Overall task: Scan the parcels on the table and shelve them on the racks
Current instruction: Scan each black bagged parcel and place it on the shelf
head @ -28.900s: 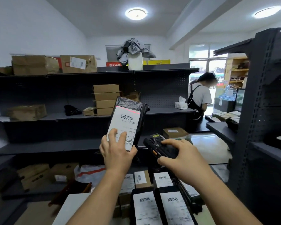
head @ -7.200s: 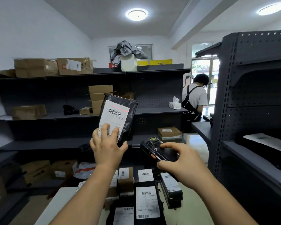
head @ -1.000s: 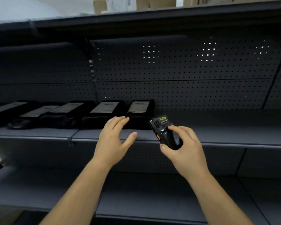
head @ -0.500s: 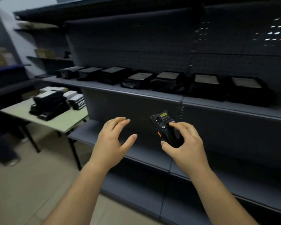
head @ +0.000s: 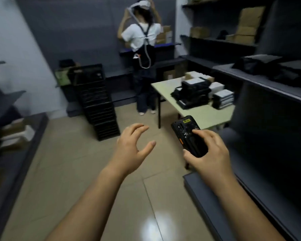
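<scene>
A pile of parcels [head: 193, 91] crowds the far right side of the bench [head: 205, 115], leaving its near edge bare. A few shelved parcels [head: 257, 64] already lie on the rack shelf [head: 250, 80] just beside it, so the job looks partway done, with plenty left to scan and shelve. The right hand [head: 210, 153] grips the scanner [head: 186, 131]. The left hand [head: 130, 152] is empty with its fingers loosely spread, well short of the bench.

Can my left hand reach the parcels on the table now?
Probably not yet: the empty left hand hangs well short of the parcels on the table; open floor lies between.
</scene>
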The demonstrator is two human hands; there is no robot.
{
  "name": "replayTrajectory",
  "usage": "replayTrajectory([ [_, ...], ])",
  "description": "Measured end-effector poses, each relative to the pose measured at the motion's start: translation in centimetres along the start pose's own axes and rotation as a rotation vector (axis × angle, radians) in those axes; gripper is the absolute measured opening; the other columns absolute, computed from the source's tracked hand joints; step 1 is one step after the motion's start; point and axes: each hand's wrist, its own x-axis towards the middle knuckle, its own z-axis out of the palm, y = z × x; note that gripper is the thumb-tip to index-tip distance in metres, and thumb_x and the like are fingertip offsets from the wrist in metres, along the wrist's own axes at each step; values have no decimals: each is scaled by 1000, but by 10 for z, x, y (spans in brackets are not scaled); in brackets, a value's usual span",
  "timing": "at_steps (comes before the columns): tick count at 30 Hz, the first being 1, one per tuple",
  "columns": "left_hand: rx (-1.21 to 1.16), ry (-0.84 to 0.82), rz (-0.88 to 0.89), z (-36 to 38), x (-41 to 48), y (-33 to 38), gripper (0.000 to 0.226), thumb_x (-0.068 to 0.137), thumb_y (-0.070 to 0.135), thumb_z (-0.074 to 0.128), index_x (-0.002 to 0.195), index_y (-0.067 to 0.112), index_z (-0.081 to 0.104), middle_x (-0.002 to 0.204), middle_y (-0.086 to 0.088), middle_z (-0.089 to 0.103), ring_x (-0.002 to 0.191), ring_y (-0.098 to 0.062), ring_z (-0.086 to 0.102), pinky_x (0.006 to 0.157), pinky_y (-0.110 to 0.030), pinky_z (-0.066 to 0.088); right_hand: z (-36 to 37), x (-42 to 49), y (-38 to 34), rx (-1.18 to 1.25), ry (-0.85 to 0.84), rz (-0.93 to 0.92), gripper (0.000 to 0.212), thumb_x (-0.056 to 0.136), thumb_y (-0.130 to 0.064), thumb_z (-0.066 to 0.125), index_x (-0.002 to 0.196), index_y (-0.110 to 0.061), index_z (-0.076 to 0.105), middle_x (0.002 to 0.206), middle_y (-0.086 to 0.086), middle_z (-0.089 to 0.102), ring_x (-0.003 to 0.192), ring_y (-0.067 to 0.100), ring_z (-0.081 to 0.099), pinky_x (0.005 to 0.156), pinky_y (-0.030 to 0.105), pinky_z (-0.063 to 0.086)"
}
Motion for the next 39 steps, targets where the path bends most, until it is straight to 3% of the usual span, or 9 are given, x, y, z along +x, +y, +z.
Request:
replayTrajectory([
  [2, 43, 33, -88, -16, 13, -42, 55, 87, 54, 57, 130, 20, 59, 132, 7, 52, 124, -5, 42, 105, -10, 22, 49, 36, -15, 31, -87, -48, 60, 67, -28, 83, 124, -27, 63, 127, -3, 53, 111, 9, 52, 95, 13, 33],
  [6, 99, 88, -190, -24, 45, -126, 56, 87, 56, 55, 132, 22, 57, 134, 8, 51, 128, -7, 41, 109, -25, 31, 142, 98, -27, 90, -191, -105, 60, 67, -31, 80, 124, -31, 61, 127, -6, 54, 111, 9, 52, 95, 20, 37],
  [14, 48, 65, -152, 3, 200, -272, 60, 84, 61, 49, 129, 22, 59, 133, 8, 52, 127, -7, 42, 109, -33, 37, 280, 242, -12, 46, -162, -53, 62, 65, -43, 74, 125, -35, 61, 129, -10, 51, 115, 10, 52, 100, 31, 45],
  [20, -23, -44, 2, 48, 349, -324, 59, 85, 60, 49, 130, 24, 58, 134, 10, 51, 128, -7, 41, 110, -34, 35, 316, 351, 11, -63, -10, 43, 61, 68, -39, 77, 127, -34, 61, 130, -10, 50, 117, 6, 49, 98, 24, 39],
  [24, -102, -142, 73, 108, 435, -344, 53, 87, 57, 55, 131, 27, 56, 136, 14, 48, 130, -6, 39, 111, -38, 36, 332, 419, 49, -88, 80, 119, 64, 63, -53, 67, 124, -34, 61, 127, -11, 52, 115, 6, 51, 97, 22, 39],
  [29, -135, -243, 118, 186, 540, -371, 49, 91, 45, 63, 134, 24, 56, 139, 11, 47, 131, -7, 38, 112, -39, 34, 355, 507, 113, -107, 143, 217, 60, 66, -37, 79, 124, -33, 63, 126, -9, 53, 115, 9, 52, 97, 25, 41],
  [35, -123, -318, 177, 250, 665, -394, 54, 88, 53, 57, 133, 25, 56, 137, 11, 48, 130, -9, 38, 111, -38, 36, 364, 612, 165, -136, 185, 333, 59, 67, -34, 79, 124, -32, 63, 126, -10, 53, 112, 4, 50, 99, 23, 40],
  [39, -181, -424, 210, 312, 727, -397, 49, 91, 48, 61, 135, 27, 54, 140, 13, 45, 132, -5, 34, 112, -32, 33, 356, 656, 201, -179, 255, 412, 59, 69, -32, 79, 125, -33, 62, 121, -13, 51, 109, -1, 46, 98, 21, 38],
])
